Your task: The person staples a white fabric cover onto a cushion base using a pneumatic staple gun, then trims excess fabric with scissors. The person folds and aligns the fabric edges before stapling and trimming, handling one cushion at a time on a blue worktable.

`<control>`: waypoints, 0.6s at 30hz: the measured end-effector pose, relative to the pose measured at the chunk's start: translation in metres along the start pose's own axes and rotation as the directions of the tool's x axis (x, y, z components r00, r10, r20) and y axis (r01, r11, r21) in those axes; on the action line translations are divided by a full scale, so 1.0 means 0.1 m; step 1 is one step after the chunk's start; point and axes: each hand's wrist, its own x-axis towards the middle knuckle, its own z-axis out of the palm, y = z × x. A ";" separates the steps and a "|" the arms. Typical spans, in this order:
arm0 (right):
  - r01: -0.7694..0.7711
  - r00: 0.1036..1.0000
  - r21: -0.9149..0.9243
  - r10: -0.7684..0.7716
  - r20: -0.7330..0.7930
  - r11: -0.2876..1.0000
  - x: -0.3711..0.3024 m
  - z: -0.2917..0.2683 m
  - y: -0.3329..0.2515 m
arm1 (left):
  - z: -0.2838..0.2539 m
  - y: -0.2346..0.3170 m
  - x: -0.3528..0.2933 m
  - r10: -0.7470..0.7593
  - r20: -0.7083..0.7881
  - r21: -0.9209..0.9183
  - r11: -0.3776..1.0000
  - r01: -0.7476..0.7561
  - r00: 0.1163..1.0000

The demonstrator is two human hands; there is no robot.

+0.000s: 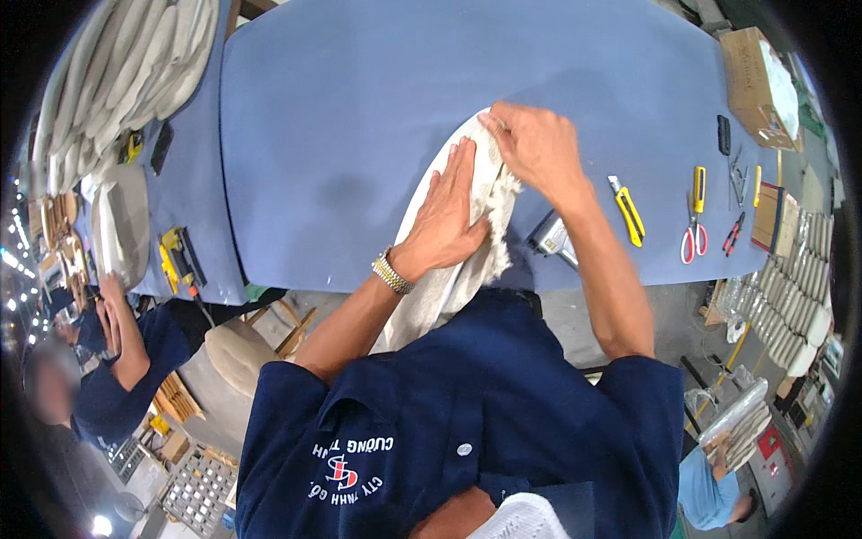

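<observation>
One blue worktable [341, 81]. One long, pale panel [485, 172], frayed along its right side, lying on the table and overhanging the near edge. One left hand [449, 211], pressed flat on the panel, thumb spread from the fingers. One right hand [539, 144], curled, pinching the panel's far tip. One yellow cutter [630, 216], farther right. One metal wristwatch [391, 271], left wrist.

On the right side of the large blue table [332, 99] there lie a yellow cutter [631, 214], red-handled scissors [694, 226] and red pliers [734, 234], while a cardboard box [752, 85] stands near the far right corner, containing something white.
</observation>
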 end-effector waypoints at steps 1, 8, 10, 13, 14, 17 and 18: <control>-0.002 1.000 0.009 0.002 -0.010 1.000 -0.01 -0.02 0.03 | -0.04 0.04 0.13 -0.021 0.021 0.012 1.000 0.021 1.000; 0.064 0.980 0.254 -0.013 -0.201 0.965 -0.35 0.06 0.17 | -0.08 0.24 0.24 -0.128 0.091 -0.007 0.992 0.129 0.988; 0.024 0.976 0.284 0.038 -0.212 0.959 -0.44 0.07 0.20 | -0.08 0.26 0.24 -0.127 0.102 0.009 0.992 0.127 0.987; -0.100 0.969 0.385 0.178 -0.173 0.917 -0.51 0.08 0.21 | -0.07 0.24 0.25 -0.129 0.131 0.010 0.992 0.129 0.983; -0.113 0.971 0.395 0.185 -0.149 0.912 -0.54 0.09 0.23 | -0.07 0.23 0.26 -0.133 0.140 0.006 0.991 0.134 0.981; -0.112 0.967 0.423 0.196 -0.161 0.899 -0.54 0.09 0.21 | -0.10 0.23 0.29 -0.121 0.164 -0.006 0.992 0.124 0.979; -0.099 0.970 0.423 0.182 -0.160 0.901 -0.53 0.09 0.21 | -0.12 0.21 0.30 -0.114 0.169 -0.005 0.993 0.116 0.979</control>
